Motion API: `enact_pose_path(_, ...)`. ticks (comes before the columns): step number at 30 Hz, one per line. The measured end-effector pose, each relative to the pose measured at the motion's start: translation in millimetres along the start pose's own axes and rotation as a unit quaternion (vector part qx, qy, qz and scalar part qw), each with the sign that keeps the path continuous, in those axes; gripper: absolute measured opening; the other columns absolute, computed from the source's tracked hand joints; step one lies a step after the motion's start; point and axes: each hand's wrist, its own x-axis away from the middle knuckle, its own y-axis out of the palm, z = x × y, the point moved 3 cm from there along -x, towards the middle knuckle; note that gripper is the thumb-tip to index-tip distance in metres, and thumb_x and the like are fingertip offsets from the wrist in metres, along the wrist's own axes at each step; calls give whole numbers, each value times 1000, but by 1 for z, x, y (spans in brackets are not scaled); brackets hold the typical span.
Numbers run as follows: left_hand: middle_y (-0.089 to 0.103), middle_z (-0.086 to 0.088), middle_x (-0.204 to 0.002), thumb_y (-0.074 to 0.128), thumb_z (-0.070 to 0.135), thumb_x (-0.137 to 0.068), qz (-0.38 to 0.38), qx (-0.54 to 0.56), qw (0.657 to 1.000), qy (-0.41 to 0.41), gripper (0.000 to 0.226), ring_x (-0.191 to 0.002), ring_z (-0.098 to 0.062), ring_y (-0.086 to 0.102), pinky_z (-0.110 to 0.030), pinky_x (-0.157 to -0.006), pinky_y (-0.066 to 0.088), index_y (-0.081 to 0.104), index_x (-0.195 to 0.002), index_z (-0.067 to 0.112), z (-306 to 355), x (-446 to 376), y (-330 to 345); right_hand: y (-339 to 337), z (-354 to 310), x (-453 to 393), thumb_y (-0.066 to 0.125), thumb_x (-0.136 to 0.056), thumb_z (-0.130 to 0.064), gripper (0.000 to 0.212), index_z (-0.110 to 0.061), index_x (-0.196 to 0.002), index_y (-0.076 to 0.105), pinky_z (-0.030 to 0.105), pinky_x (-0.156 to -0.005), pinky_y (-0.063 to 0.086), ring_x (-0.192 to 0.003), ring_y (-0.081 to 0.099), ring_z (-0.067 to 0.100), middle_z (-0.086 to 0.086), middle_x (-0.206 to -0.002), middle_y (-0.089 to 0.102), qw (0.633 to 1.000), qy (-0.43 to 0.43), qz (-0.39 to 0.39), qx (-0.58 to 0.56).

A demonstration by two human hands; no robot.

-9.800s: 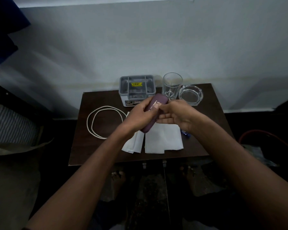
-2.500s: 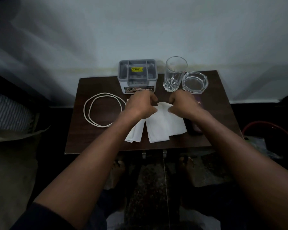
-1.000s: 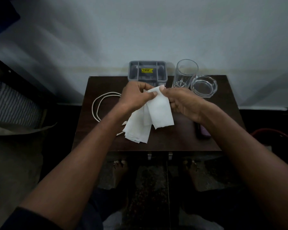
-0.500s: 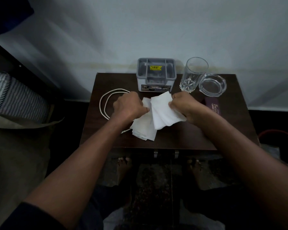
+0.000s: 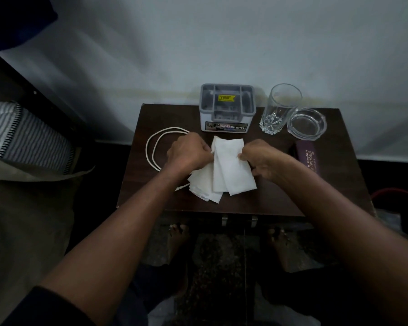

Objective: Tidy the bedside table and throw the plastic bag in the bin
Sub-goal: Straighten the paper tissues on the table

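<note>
Near the table's (image 5: 245,205) front edge, the loose tissues (image 5: 229,170) lie fanned out, their lowest corners close to the drop. The left hand (image 5: 189,154) and right hand (image 5: 262,158) each pinch a side of the top sheet; a quick tug could drag the lower ones to the floor. Left, the cable (image 5: 154,149) may snag a wrist. Further back, the glass (image 5: 278,109) could topple. I see no plastic bag; the bin (image 5: 396,196) is probably at right.
</note>
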Motion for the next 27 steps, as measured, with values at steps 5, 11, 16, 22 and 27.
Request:
enact_pose_path(5, 77, -4, -79, 79, 20, -91, -56, 188, 980, -15, 12, -73, -16, 74, -28, -65, 59, 74, -101, 21, 8, -1, 15, -19, -10, 6, 44, -100, 5, 20, -1, -112, 59, 29, -57, 46, -81, 65, 26, 12, -92, 64, 997, -53, 47, 30)
enact_pose_path(11, 80, -5, -98, 74, 13, -88, -5, 188, 982, 3, 35, -93, -21, 76, -34, -81, 61, 65, -121, 22, 17, 2, 20, -35, -10, 6, 46, -100, 6, 15, 1, -103, 59, 22, -48, 39, -62, 52, 20, 11, -77, 55, 993, -54, 58, 84)
enact_pose_path(16, 82, -2, -86, 62, 2, -93, -59, 183, 980, 52, 44, -73, -13, 78, -30, -67, 61, 65, -135, 16, 17, -1, 18, -31, -9, 12, 69, -84, -11, 19, -6, -102, 63, 32, -68, 42, -100, 66, 39, 16, -104, 66, 908, -162, 180, 343)
enact_pose_path(22, 76, 10, -88, 82, 20, -82, 9, -6, 995, 99, 27, -93, -17, 75, -41, -89, 61, 68, -72, 41, -1, -8, -9, 6, -21, 22, 78, -83, -13, 32, -25, -111, 68, 37, -78, 50, -103, 66, 30, 1, -111, 65, 846, -359, 156, 362)
enact_pose_path(27, 66, 18, -80, 89, 26, -78, -113, -129, 979, 112, 26, -99, -18, 71, -32, -90, 56, 80, -101, 32, -16, -6, -12, 19, -9, 9, 60, -88, 5, 64, -29, -142, 62, 33, -84, 43, -112, 61, 40, 14, -129, 51, 842, -306, 41, 443)
